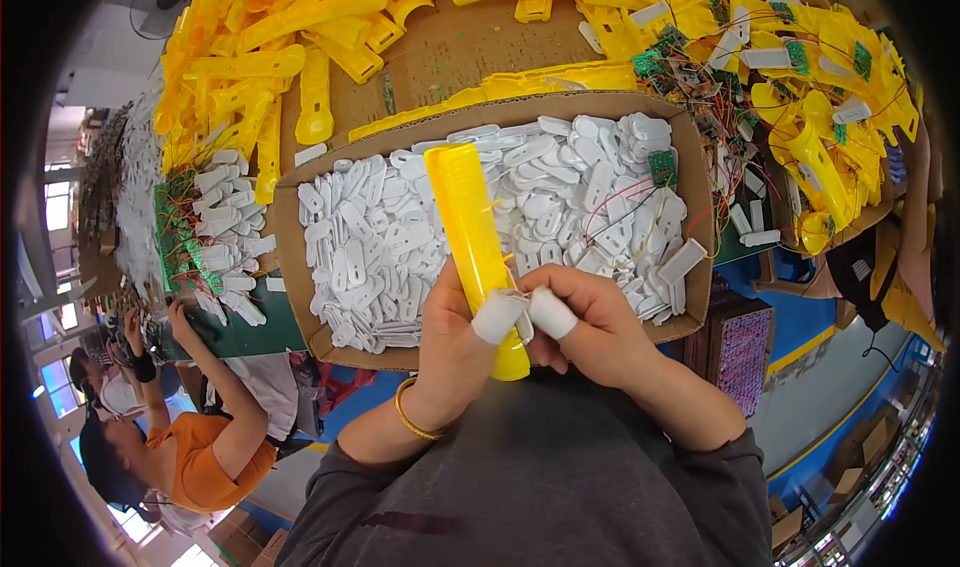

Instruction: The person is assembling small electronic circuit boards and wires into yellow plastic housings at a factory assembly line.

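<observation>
My left hand (pixel 448 332) is closed around the lower part of a long, curved yellow plastic shell (pixel 466 212), which stands tilted in front of me with small pegs on its right edge. My right hand (pixel 597 329) is closed too, its thumb and fingers pinched against the shell's right edge. A bit of something white shows between the two thumbs, mostly hidden by the fingers. White tape wraps both thumbs. Beneath the shell is a cardboard box (pixel 292 267) full of flat white plastic pieces (pixel 375 242).
Yellow shells (pixel 240 57) are heaped at the far left. Circuit boards with thin wires (pixel 690 92) and more shells (pixel 825 157) lie at the right. A green board (pixel 662 168) rests on the white pieces. At left, a co-worker in an orange top (pixel 215 457) reaches toward the table.
</observation>
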`<action>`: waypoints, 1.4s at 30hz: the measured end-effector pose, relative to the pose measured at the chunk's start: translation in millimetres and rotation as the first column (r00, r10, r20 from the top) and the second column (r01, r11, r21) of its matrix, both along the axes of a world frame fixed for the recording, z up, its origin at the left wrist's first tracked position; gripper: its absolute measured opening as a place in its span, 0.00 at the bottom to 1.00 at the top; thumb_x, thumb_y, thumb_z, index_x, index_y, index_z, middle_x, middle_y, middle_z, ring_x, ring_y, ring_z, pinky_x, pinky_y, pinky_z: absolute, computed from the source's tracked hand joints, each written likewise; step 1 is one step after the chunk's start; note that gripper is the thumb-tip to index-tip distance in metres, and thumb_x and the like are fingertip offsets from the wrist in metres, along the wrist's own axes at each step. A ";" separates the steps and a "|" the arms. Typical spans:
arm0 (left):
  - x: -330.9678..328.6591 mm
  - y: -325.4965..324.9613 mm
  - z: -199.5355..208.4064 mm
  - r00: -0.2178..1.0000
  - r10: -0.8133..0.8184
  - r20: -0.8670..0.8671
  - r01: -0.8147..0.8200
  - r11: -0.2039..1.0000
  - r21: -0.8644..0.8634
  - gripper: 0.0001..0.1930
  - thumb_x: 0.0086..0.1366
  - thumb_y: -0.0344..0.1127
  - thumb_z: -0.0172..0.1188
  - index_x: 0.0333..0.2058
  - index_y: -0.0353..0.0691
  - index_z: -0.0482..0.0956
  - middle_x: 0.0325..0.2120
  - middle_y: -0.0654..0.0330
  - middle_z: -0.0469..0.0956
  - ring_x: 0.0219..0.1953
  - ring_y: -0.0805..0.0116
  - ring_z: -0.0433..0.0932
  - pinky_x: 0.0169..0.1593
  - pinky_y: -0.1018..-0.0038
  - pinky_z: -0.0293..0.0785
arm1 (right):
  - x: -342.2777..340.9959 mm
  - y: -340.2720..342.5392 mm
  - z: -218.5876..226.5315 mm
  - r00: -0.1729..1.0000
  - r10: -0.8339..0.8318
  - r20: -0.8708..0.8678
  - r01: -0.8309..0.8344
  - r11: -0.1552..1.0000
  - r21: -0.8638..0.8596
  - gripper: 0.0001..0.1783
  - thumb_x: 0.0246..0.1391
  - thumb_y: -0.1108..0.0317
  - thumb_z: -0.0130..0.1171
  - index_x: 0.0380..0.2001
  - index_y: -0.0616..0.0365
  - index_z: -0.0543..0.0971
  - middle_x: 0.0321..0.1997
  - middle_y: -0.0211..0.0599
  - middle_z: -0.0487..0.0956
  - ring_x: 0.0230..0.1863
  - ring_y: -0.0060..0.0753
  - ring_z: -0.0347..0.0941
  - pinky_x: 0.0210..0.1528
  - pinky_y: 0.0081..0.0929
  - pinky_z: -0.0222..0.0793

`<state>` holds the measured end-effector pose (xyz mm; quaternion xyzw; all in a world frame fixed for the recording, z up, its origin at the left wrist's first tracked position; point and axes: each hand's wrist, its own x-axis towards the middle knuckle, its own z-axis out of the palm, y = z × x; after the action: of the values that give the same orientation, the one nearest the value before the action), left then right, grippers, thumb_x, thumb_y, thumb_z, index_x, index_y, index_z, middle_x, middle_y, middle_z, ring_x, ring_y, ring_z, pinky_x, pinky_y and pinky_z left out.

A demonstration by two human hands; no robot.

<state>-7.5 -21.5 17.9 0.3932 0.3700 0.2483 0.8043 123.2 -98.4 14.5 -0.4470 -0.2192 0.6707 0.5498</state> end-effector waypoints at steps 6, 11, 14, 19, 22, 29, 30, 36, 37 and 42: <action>3.0 4.7 -0.4 0.994 -0.099 -0.048 0.106 0.978 0.178 0.15 0.59 0.29 0.56 0.45 0.37 0.67 0.32 0.65 0.73 0.33 0.79 0.73 0.37 0.81 0.69 | 0.2 0.8 -12.7 0.954 -0.093 -0.283 0.079 0.995 -0.062 0.07 0.57 0.68 0.51 0.36 0.60 0.72 0.22 0.29 0.73 0.16 0.14 0.64 0.14 0.11 0.55; -6.3 12.8 -10.2 0.990 -0.124 -0.070 0.135 0.975 0.175 0.21 0.65 0.43 0.50 0.51 0.38 0.65 0.36 0.64 0.72 0.35 0.79 0.72 0.39 0.81 0.69 | 5.3 4.5 -12.5 0.926 -0.224 -0.305 0.221 0.974 -0.042 0.05 0.55 0.70 0.54 0.34 0.60 0.72 0.22 0.28 0.73 0.16 0.13 0.63 0.15 0.11 0.55; -13.3 20.3 -8.7 0.957 -0.145 0.252 0.216 0.934 -0.283 0.19 0.67 0.46 0.46 0.49 0.39 0.67 0.33 0.67 0.73 0.34 0.78 0.73 0.37 0.81 0.69 | 12.5 3.5 -6.7 0.985 0.004 -0.171 -0.004 1.000 0.001 0.05 0.55 0.70 0.54 0.32 0.60 0.72 0.21 0.28 0.72 0.15 0.12 0.62 0.15 0.12 0.55; -7.6 7.1 -7.7 0.982 -0.167 0.088 0.185 0.949 -0.255 0.24 0.67 0.52 0.42 0.52 0.39 0.64 0.35 0.66 0.73 0.35 0.79 0.72 0.38 0.80 0.69 | 6.5 9.2 -2.6 0.993 -0.008 -0.115 0.003 0.999 -0.038 0.05 0.55 0.70 0.53 0.29 0.60 0.71 0.22 0.28 0.73 0.17 0.13 0.67 0.19 0.12 0.60; -8.2 5.6 -10.8 0.971 -0.201 0.130 0.221 0.961 -0.168 0.25 0.66 0.53 0.43 0.52 0.39 0.63 0.36 0.65 0.73 0.36 0.79 0.72 0.40 0.80 0.69 | -0.9 2.9 3.4 0.998 -0.055 0.037 0.056 0.998 -0.013 0.05 0.56 0.70 0.52 0.29 0.61 0.70 0.23 0.28 0.73 0.18 0.13 0.68 0.20 0.12 0.63; -8.4 -2.8 -19.5 0.971 -0.233 -0.054 0.234 0.972 0.028 0.23 0.63 0.45 0.51 0.52 0.38 0.62 0.42 0.62 0.70 0.43 0.74 0.71 0.46 0.76 0.68 | 5.4 -3.5 9.7 0.993 -0.044 0.113 0.042 0.999 0.019 0.05 0.55 0.72 0.53 0.31 0.62 0.71 0.23 0.28 0.73 0.19 0.14 0.70 0.21 0.12 0.64; -7.0 -2.6 -16.2 0.966 -0.256 -0.031 0.257 0.966 0.023 0.23 0.63 0.45 0.51 0.52 0.38 0.62 0.42 0.62 0.70 0.43 0.74 0.71 0.46 0.76 0.68 | 6.3 -5.7 10.9 0.988 -0.002 0.154 -0.004 0.999 0.040 0.04 0.54 0.72 0.54 0.30 0.62 0.71 0.22 0.28 0.74 0.20 0.14 0.70 0.22 0.12 0.65; -10.2 -5.4 6.3 0.876 -0.470 -0.107 0.482 0.862 0.156 0.37 0.41 0.24 0.69 0.51 0.37 0.60 0.39 0.63 0.70 0.40 0.75 0.70 0.45 0.77 0.67 | 55.9 -8.4 15.9 0.600 0.027 0.799 -0.237 0.961 0.146 0.04 0.43 0.78 0.57 0.26 0.60 0.77 0.22 0.34 0.75 0.23 0.27 0.74 0.27 0.22 0.68; -8.0 -6.0 2.1 0.877 -0.470 -0.100 0.480 0.863 0.157 0.37 0.41 0.24 0.69 0.51 0.37 0.60 0.39 0.63 0.70 0.40 0.75 0.70 0.45 0.77 0.67 | 72.3 -7.0 13.5 0.223 -0.140 0.965 -0.098 0.981 0.165 0.07 0.38 0.79 0.56 0.26 0.59 0.77 0.23 0.36 0.75 0.24 0.30 0.74 0.27 0.24 0.68; 1.4 -6.7 -1.7 0.965 -0.175 -0.193 0.184 0.982 0.032 0.24 0.46 0.25 0.60 0.44 0.38 0.65 0.25 0.68 0.67 0.26 0.81 0.66 0.30 0.84 0.64 | 103.7 16.4 -9.9 -0.660 0.074 0.748 0.158 0.987 0.042 0.09 0.30 0.75 0.55 0.22 0.58 0.77 0.26 0.34 0.75 0.30 0.35 0.71 0.30 0.32 0.64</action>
<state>-6.1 -28.2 16.2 0.4667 0.4013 0.1449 0.7747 226.9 -82.0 4.7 -0.8386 -0.5235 -0.1475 0.0306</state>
